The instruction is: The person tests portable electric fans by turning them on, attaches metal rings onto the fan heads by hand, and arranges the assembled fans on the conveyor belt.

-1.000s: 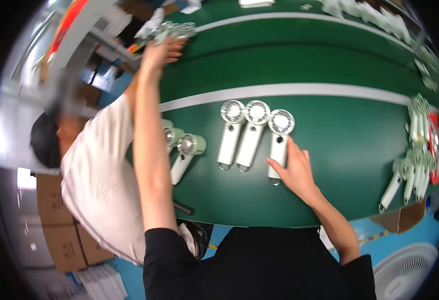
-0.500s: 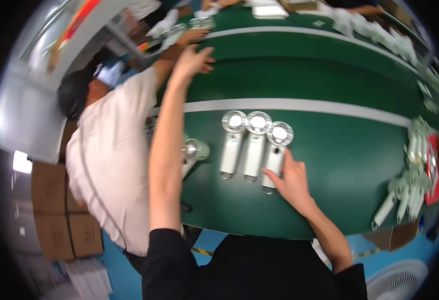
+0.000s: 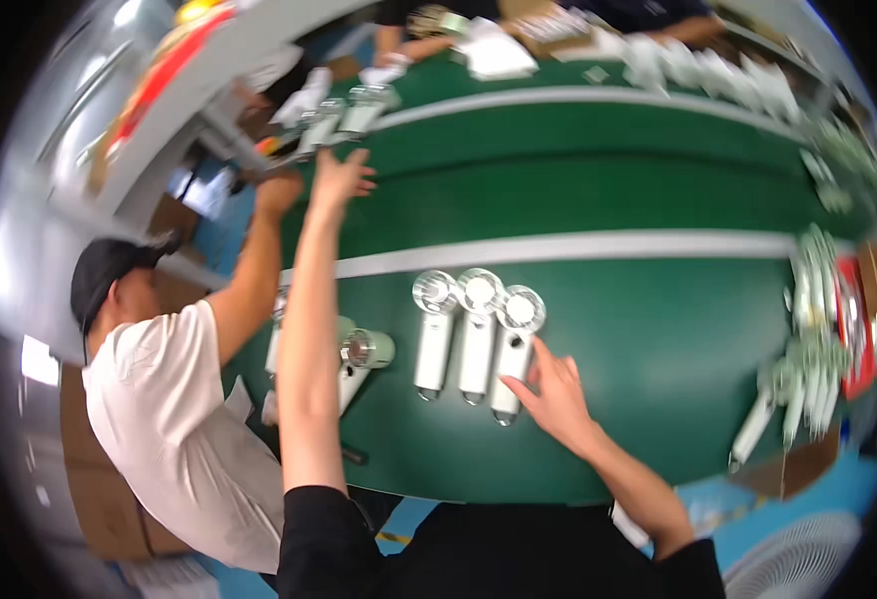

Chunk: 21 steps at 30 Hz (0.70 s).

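Three white handheld fans with round clear heads lie side by side on the green table: a left fan (image 3: 433, 339), a middle fan (image 3: 476, 344) and a right fan (image 3: 510, 374). My right hand (image 3: 554, 399) grips the right fan's handle, thumb across its front and fingers along its right side. My left hand (image 3: 344, 182) is stretched toward the far left, fingers apart and holding nothing. Just beyond it stand blurred clear-headed devices (image 3: 362, 108). Beside my left forearm lies another fan (image 3: 357, 364) with a pale green round part at its head.
A co-worker in a pale shirt (image 3: 164, 364) leans in on the left, arm near mine. Pale green fans (image 3: 808, 379) are heaped at the right edge beside a red bin (image 3: 851, 329). A light strip (image 3: 578, 246) crosses the table. White bags (image 3: 708, 75) line the far side.
The co-worker has drawn back, their hand moving away from the far devices. My view has shifted, so the table sits lower. My right hand stays on the right fan; my left stays outstretched.
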### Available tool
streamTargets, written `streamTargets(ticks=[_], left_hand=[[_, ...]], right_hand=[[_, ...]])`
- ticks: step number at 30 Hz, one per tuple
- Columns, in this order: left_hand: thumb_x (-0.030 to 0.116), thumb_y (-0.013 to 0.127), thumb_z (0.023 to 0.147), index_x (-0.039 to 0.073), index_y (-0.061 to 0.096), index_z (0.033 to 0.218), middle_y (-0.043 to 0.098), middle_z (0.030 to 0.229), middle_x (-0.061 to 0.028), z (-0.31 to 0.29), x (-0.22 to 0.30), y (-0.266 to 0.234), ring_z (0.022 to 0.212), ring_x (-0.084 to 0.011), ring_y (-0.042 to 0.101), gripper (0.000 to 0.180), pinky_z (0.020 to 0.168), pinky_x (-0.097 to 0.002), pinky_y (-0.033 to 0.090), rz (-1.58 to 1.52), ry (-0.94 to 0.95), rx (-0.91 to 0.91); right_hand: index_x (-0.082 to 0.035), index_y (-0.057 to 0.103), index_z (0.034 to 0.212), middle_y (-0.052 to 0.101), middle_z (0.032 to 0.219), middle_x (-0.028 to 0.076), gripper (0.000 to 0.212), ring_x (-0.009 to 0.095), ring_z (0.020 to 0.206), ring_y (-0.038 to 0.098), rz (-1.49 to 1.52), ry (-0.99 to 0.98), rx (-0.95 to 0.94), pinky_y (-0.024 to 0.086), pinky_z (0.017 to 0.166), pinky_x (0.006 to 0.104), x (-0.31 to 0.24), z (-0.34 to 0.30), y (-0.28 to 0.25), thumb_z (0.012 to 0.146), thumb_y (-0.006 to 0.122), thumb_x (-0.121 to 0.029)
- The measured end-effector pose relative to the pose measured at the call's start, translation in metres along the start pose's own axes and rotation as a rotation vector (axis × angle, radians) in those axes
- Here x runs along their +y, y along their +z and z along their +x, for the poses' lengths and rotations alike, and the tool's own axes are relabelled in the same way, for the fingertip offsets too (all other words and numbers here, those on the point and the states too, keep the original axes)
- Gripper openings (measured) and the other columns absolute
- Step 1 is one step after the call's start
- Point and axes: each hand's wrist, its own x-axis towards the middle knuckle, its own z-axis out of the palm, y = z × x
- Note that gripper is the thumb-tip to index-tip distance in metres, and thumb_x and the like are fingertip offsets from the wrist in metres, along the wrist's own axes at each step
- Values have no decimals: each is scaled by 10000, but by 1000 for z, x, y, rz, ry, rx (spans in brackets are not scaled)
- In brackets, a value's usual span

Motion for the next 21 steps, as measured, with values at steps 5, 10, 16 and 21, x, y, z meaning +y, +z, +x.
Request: streamTargets(ticks=[5, 10, 16, 21], left_hand=[[148, 642, 923, -76, 102, 1459, 689, 838, -165, 26, -28, -80, 558, -215, 659, 793, 458, -334, 543, -36, -183, 246], [67, 544, 891, -54, 615, 1053, 679, 817, -154, 49, -51, -112, 639, -253, 679, 214, 555, -399, 591, -157, -265, 418], [133, 575, 884, 22, 596, 800, 566, 629, -62, 66, -62, -177, 503, -157, 566, 140, 415, -302, 466, -43, -244, 350], [122, 576, 893, 30, 639, 774, 628, 656, -58, 85, -52, -155, 570, -160, 613, 164, 516, -297, 514, -33, -295, 297]], right_hand=[[72, 522, 1344, 605, 709, 47, 639, 187, 619, 509, 49, -11, 4, 408, 788, 326, 9, -13, 22, 861, 779, -257], [79, 524, 1342, 597, 698, 45, 616, 176, 611, 504, 64, 91, -1, 408, 795, 323, 7, -6, 15, 869, 769, -231], [62, 497, 1340, 601, 718, 44, 606, 172, 577, 514, 115, -11, 66, 407, 770, 329, 13, 2, 19, 873, 761, -218], [47, 506, 1331, 603, 708, 30, 560, 163, 571, 502, 117, 21, 74, 406, 756, 313, 21, 6, 11, 887, 744, -197]])
